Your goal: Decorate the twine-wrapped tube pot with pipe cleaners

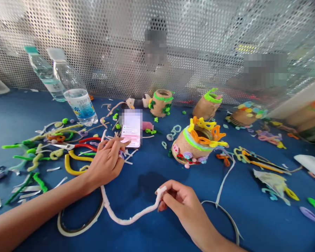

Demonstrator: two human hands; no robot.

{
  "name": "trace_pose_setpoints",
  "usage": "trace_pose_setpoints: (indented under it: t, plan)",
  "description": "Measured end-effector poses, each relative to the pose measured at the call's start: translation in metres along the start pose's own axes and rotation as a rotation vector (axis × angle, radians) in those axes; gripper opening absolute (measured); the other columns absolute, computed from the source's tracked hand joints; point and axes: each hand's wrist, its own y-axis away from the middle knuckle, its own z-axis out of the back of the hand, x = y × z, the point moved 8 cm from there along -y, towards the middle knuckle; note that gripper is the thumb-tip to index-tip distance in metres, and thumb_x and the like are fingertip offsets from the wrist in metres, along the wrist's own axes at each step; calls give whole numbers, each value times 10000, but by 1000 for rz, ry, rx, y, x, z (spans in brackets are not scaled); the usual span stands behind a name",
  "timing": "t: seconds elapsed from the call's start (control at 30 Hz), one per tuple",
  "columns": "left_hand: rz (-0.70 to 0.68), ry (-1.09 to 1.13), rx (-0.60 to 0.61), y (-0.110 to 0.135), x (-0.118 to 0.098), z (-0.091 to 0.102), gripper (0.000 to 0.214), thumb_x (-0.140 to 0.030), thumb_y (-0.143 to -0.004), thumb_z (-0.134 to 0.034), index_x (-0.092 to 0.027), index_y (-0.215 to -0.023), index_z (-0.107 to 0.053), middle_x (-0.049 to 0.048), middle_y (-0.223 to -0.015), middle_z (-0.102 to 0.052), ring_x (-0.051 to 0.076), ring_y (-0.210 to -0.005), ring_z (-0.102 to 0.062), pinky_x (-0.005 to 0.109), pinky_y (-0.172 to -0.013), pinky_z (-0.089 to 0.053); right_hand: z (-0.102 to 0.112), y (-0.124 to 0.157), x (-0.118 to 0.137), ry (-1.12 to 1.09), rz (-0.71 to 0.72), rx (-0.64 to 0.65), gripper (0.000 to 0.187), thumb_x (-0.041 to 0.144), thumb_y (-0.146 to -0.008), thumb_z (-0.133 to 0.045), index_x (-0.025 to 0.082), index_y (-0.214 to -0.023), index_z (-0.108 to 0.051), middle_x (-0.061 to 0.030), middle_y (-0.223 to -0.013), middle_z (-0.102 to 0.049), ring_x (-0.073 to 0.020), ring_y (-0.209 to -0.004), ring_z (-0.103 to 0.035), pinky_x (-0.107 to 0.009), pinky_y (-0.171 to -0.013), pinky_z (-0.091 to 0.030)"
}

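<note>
Our right hand [185, 206] is clenched in a pinch around one end of a fluffy white pipe cleaner [128, 220], which sags in a long curve across the table toward our left wrist. Where its other end finishes, we cannot tell. Our left hand [106, 162] hovers with curled fingers at the lower edge of a flat pink-and-white phone-like device [131, 133], partly blurred; we cannot tell whether those fingers grasp anything.

All of this sits on a deep blue tabletop [26, 119]. Much of the decorating looks done: a twine-wrapped jar [191, 152] at the centre carries a yellow and orange pipe-cleaner crown, a bright green band and small coiled flowers. Behind it stand a twine-wrapped jar with green trim [161, 102] and a tilted twine-wrapped jar with a lime-green rim [207, 105]. A dotted, multicoloured twine-wrapped jar [246, 113] lies further right.

What remains unused is loose material: the white pipe cleaner has no visible attachment to any jar, and green and yellow pipe-cleaner pieces [35, 161] lie scattered near red-handled scissors [86, 143]. Two clear plastic water bottles [68, 84] stand against a perforated metal screen [107, 45].
</note>
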Motion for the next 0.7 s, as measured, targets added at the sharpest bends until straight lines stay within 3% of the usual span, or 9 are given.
trace_pose_setpoints:
  t: [0.2, 0.37, 0.43, 0.57, 0.63, 0.7]
  plan:
    - [-24, -10, 34, -1, 0, -3, 197, -114, -803, -336, -180, -958, -438, 125, -1139, -633, 271, -1215, -478, 456, -969, -287, 0, 0, -2, 6, 3, 4, 96, 201, -796, -549, 158, -730, -604, 18, -628, -603, -106, -602, -602, -211, -603, -455]
    - [-81, 39, -100, 4, -22, 21, 137, -155, -833, -371, -181, -931, -463, 108, -1126, -633, 278, -1169, -494, 465, -956, -313, 0, 0, -1, -25, -16, -14, 64, 199, -742, -576, 152, -728, -617, 11, -645, -613, -108, -599, -588, -216, -608, -461]
    - [-60, 137, -6, 10, -41, 21, 136, -231, -872, -386, -191, -931, -502, 75, -1019, -650, 250, -1025, -563, 414, -882, -384, -1, 0, -1, -50, -39, -26, 73, 212, -732, -587, 149, -713, -617, 11, -631, -607, -109, -590, -580, -217, -603, -459]
    - [64, 430, 489, 33, -85, -14, 222, -415, -877, -486, -206, -926, -540, 5, -829, -643, 152, -653, -598, 252, -581, -418, -4, 2, -2, -62, -64, -27, 77, 217, -731, -601, 152, -691, -605, 21, -591, -590, -104, -571, -560, -203, -569, -435]
    - [69, 460, 560, 37, -99, -24, 189, -373, -870, -511, -188, -894, -542, 9, -802, -641, 152, -629, -593, 244, -552, -397, -3, 4, -2, -70, -60, -45, 52, 193, -728, -599, 155, -693, -602, 27, -596, -589, -97, -576, -554, -191, -566, -428]
    - [45, 513, 525, 31, -103, -26, 160, -279, -902, -446, -174, -852, -555, 20, -798, -636, 155, -681, -602, 248, -606, -413, -1, 5, 0, -80, -35, -64, 80, 225, -752, -615, 155, -713, -608, 27, -612, -593, -95, -591, -561, -192, -590, -443]
